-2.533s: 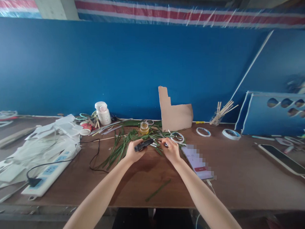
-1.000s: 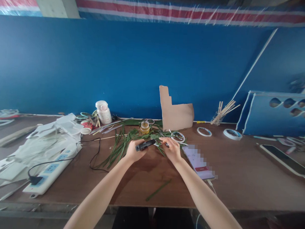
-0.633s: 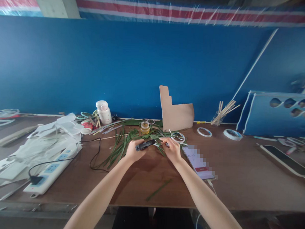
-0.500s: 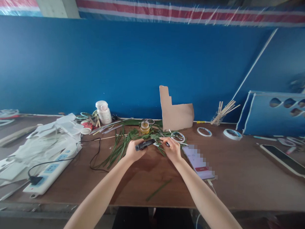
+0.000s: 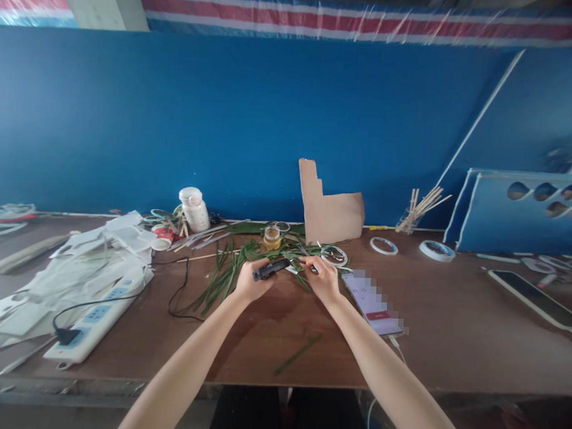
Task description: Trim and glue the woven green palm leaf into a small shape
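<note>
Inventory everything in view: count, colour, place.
Table: one, brown, front
Backboard: one, blue, rear
Sheeting: one, red, white and blue, top
Pillar: one, pale, top left
Holed panel: one, blue, right
Sticks: several, pale, right rear
Rings: at least three, white, right
Lit phone: one, pale, right
Dark phone: one, black, far right
Cardboard: one, tan, rear centre
Jar: one, yellow, centre
Strips: many, green, centre
Bottle: one, white, left rear
Cup: one, red-white, left rear
Sheets: many, white, left
Power strip: one, white, left
Tool: one, black, centre
Other clutter: count unclear, mixed
Left hand: one, centre, grip on tool
Right hand: one, centre, grip on dark item
Forearms: two, bottom
</note>
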The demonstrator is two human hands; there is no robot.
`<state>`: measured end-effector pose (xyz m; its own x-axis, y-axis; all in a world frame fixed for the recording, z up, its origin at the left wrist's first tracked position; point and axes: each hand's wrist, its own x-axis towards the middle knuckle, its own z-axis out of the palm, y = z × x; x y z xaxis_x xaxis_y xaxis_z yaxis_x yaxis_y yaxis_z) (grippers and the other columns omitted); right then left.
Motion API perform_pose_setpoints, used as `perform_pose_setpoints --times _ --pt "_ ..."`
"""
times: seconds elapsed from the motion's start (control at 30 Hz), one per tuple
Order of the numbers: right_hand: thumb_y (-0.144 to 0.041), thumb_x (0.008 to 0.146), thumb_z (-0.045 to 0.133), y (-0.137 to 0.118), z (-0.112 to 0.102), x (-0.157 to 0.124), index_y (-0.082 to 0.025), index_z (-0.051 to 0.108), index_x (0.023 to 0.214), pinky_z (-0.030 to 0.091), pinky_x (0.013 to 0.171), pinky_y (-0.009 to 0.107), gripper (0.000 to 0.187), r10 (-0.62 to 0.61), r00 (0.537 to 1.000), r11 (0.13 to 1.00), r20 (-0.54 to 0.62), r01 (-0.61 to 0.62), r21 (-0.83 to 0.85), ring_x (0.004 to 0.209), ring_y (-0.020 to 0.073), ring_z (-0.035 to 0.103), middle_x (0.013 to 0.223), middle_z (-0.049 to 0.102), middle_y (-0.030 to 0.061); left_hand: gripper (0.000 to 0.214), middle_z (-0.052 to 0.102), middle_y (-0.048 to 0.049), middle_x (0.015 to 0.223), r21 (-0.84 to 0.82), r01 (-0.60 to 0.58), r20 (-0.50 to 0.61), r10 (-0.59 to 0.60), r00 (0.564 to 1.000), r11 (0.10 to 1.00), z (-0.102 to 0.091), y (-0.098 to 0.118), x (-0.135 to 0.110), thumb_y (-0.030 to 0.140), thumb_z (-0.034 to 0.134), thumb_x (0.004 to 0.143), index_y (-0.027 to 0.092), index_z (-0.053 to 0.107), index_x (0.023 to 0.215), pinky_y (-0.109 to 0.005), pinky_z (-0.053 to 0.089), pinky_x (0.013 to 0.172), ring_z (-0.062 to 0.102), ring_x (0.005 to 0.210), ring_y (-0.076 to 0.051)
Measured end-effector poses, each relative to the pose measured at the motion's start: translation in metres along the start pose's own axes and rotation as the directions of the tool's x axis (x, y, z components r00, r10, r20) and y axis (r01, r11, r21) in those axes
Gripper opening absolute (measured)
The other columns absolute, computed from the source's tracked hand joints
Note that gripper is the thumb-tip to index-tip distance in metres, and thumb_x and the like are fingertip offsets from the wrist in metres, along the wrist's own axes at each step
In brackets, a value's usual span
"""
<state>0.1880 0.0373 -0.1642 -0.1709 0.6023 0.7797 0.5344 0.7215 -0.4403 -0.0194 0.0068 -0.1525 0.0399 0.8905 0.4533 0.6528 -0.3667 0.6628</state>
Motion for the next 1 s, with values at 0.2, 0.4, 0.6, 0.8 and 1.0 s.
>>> perform_pose_setpoints --times 0.2,0.4,0.6,0.8,1.0 --pt "-0.013 0.079 0.053 -0.0026 -0.0011 0.0007 -0.023 0.055 0.068 0.052 0.073 0.028 0.016 -0.005 1.0 1.0 0.011 0.005 -0.01 0.083 0.0166 0.067 0.088 0.072 0.0006 0.012 0.049 0.0033 0.049 -0.009 0.009 -0.004 -0.009 1.0 1.0 0.0003 0.0002 0.0008 0.02 0.058 0.063 0.016 0.051 0.054 -0.02 0.027 0.046 0.043 0.046 -0.009" --pt "-0.011 0.078 0.053 -0.0028 -0.001 0.0003 -0.023 0.055 0.068 0.052 0.074 0.028 0.016 0.006 1.0 1.0 0.009 -0.006 0.001 0.083 0.017 0.067 0.089 0.072 0.0011 0.013 0.048 0.0034 0.049 -0.011 0.018 -0.013 -0.018 1.0 1.0 -0.0001 0.0012 0.0006 0.02 0.058 0.063 0.016 0.051 0.053 -0.02 0.028 0.046 0.043 0.046 -0.009" --pt "-0.011 0.077 0.054 0.0013 0.0001 -0.0011 -0.024 0.054 0.066 0.052 0.074 0.03 0.017 0.047 0.999 0.999 0.006 -0.047 0.014 0.084 0.018 0.067 0.09 0.072 0.0007 0.011 0.049 0.0037 0.048 -0.015 0.033 -0.015 -0.033 0.999 0.999 -0.0018 0.0027 0.0013 0.018 0.058 0.062 0.016 0.052 0.053 -0.02 0.028 0.046 0.044 0.046 -0.009" --pt "-0.008 0.076 0.051 0.002 0.0009 -0.0014 -0.024 0.054 0.066 0.052 0.073 0.029 0.018 0.035 0.999 0.999 -0.003 -0.035 0.034 0.083 0.0173 0.067 0.09 0.072 0.0008 0.012 0.046 0.0043 0.046 -0.026 0.054 -0.008 -0.054 0.999 0.998 -0.0044 0.0032 0.0029 0.019 0.059 0.061 0.016 0.052 0.052 -0.02 0.028 0.045 0.043 0.045 -0.009" --pt "-0.006 0.074 0.05 0.0022 0.0003 -0.0015 -0.024 0.053 0.066 0.052 0.075 0.03 0.02 0.051 0.999 0.998 -0.004 -0.05 0.047 0.084 0.0173 0.067 0.09 0.072 0.0004 0.01 0.049 0.0034 0.047 -0.011 0.049 -0.001 -0.049 0.999 0.999 -0.004 0.0028 0.0026 0.019 0.059 0.062 0.016 0.054 0.054 -0.02 0.028 0.045 0.044 0.045 -0.009"
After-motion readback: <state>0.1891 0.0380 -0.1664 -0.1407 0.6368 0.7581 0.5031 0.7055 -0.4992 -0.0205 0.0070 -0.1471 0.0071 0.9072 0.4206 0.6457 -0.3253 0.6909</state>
